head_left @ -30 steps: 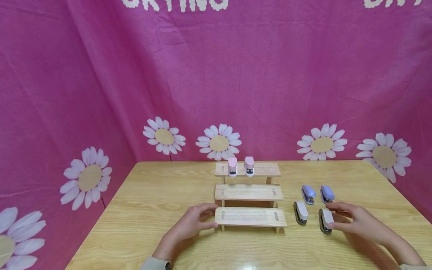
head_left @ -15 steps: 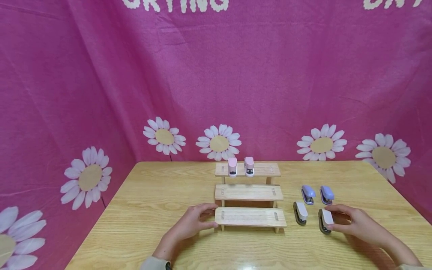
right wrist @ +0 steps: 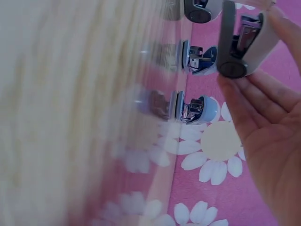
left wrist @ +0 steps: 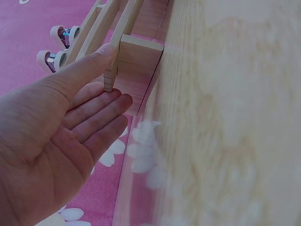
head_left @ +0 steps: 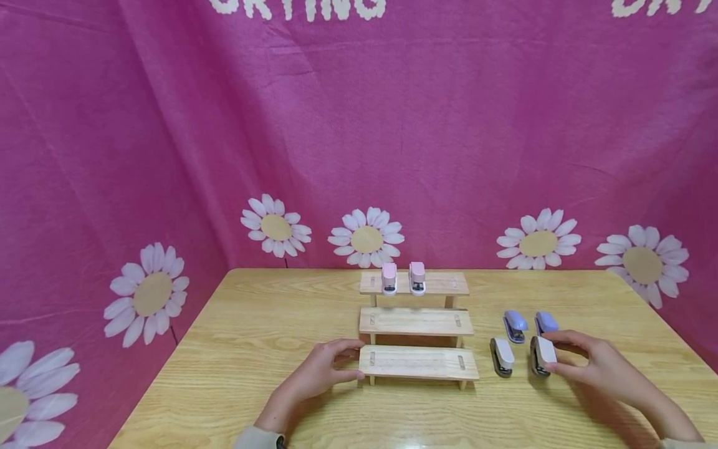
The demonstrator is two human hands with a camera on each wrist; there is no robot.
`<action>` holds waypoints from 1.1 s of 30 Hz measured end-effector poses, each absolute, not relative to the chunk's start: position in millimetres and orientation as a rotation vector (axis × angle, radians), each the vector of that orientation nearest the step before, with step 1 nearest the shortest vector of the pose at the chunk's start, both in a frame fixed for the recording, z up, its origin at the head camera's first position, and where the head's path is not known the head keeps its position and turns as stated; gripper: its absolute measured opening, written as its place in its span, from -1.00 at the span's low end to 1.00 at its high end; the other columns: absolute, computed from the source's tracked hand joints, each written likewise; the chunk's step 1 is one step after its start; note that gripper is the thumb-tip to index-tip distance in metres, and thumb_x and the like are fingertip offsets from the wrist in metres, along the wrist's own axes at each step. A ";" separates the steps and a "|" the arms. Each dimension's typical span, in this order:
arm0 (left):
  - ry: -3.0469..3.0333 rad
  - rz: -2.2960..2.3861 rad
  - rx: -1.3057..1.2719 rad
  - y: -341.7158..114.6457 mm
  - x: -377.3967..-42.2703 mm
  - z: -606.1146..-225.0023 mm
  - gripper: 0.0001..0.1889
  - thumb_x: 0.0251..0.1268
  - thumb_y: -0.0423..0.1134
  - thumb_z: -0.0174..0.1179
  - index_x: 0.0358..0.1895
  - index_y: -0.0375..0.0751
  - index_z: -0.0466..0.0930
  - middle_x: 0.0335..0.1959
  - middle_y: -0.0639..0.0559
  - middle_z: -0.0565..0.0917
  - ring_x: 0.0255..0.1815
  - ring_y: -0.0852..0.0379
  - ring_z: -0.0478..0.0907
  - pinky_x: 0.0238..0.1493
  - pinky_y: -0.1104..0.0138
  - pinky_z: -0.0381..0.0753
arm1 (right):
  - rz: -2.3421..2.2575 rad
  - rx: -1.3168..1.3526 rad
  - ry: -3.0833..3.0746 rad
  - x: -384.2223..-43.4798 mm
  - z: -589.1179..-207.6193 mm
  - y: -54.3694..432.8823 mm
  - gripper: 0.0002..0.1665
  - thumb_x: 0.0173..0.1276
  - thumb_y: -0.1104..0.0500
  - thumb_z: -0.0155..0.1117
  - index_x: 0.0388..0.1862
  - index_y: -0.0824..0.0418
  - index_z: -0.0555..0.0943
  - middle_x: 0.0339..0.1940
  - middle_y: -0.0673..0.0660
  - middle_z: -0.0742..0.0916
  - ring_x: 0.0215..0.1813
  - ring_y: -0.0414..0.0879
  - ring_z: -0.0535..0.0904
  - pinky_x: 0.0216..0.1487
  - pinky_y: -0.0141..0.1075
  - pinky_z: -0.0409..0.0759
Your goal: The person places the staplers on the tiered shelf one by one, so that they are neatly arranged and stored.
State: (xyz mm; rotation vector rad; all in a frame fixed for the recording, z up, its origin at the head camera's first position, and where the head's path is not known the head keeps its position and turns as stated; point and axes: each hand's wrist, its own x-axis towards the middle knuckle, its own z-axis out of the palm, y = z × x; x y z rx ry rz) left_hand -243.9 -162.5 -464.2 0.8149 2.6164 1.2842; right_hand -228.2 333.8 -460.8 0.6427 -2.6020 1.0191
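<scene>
A white stapler (head_left: 543, 354) with a dark base is pinched between the thumb and fingers of my right hand (head_left: 597, 368). In the right wrist view this stapler (right wrist: 247, 40) hangs clear of the tabletop, its hinge end by the fingertips. My left hand (head_left: 320, 372) grips the left end of the lowest step of a three-step wooden shelf (head_left: 421, 363). Seen from the left wrist, the thumb and fingertips of that hand (left wrist: 70, 127) lie on opposite edges of the board. Two pink staplers, one left (head_left: 389, 279) and one right (head_left: 417, 278), stand on the top step.
Another white stapler (head_left: 502, 357) lies left of the held one. Behind them are two purple staplers, one left (head_left: 515, 326) and one right (head_left: 546, 323), the latter partly hidden. All rest on the wooden table (head_left: 269, 312), with a pink flowered cloth (head_left: 437, 137) behind.
My right hand has closed on the white stapler and raised it slightly off the table, moving it a little toward the back. The left hand keeps its place on the shelf.
</scene>
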 end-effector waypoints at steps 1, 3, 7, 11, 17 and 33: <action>2.619 1.279 0.812 -162.4 -243.7 -464.0 -0.44 0.19 -0.13 0.38 0.24 -0.27 0.51 0.17 -0.16 0.65 0.15 -0.05 0.63 0.22 0.19 0.64 | 1.013 0.645 -2.599 -228.9 -459.8 333.2 -0.51 0.07 0.29 0.53 0.02 0.32 0.64 -0.01 -0.52 0.54 0.01 -0.69 0.45 -0.09 -0.82 0.48; 2.623 1.266 0.801 -162.3 -243.6 -463.9 -0.44 0.19 -0.12 0.38 0.24 -0.25 0.52 0.17 -0.14 0.65 0.16 -0.02 0.63 0.22 0.23 0.64 | 1.028 0.657 -2.589 -230.1 -457.2 331.5 -0.50 0.08 0.30 0.52 0.04 0.32 0.63 0.00 -0.52 0.55 0.01 -0.68 0.47 -0.05 -0.84 0.45; 2.623 1.265 0.800 -162.0 -243.9 -463.8 -0.44 0.18 -0.13 0.38 0.24 -0.25 0.52 0.17 -0.14 0.65 0.16 -0.03 0.63 0.22 0.24 0.64 | 1.052 0.682 -2.556 -232.6 -449.4 325.0 -0.48 0.09 0.32 0.51 0.07 0.28 0.62 0.03 -0.49 0.57 0.02 -0.67 0.49 0.00 -0.84 0.42; 2.621 1.281 0.822 -162.0 -244.9 -464.2 -0.44 0.19 -0.15 0.38 0.23 -0.29 0.51 0.17 -0.17 0.65 0.16 -0.06 0.63 0.22 0.18 0.63 | 1.053 0.682 -2.550 -236.6 -437.4 317.3 -0.48 0.12 0.30 0.50 0.10 0.24 0.61 0.05 -0.50 0.56 0.04 -0.69 0.46 0.03 -0.85 0.40; 2.646 1.262 0.820 -162.5 -244.9 -465.1 -0.44 0.19 -0.13 0.38 0.24 -0.26 0.52 0.16 -0.13 0.66 0.15 -0.02 0.64 0.22 0.21 0.64 | 1.060 0.700 -2.560 -245.1 -422.2 304.2 -0.48 0.17 0.27 0.47 0.14 0.20 0.59 0.03 -0.46 0.57 0.05 -0.69 0.47 0.02 -0.82 0.44; 2.634 1.262 0.786 -163.5 -244.0 -465.9 -0.43 0.20 -0.10 0.37 0.25 -0.24 0.51 0.20 -0.12 0.64 0.17 -0.02 0.63 0.24 0.21 0.63 | 0.995 0.782 -2.555 -279.5 -386.4 266.6 -0.41 0.23 0.17 0.45 0.22 0.27 0.54 0.17 0.08 0.66 0.12 -0.74 0.37 0.13 -0.86 0.32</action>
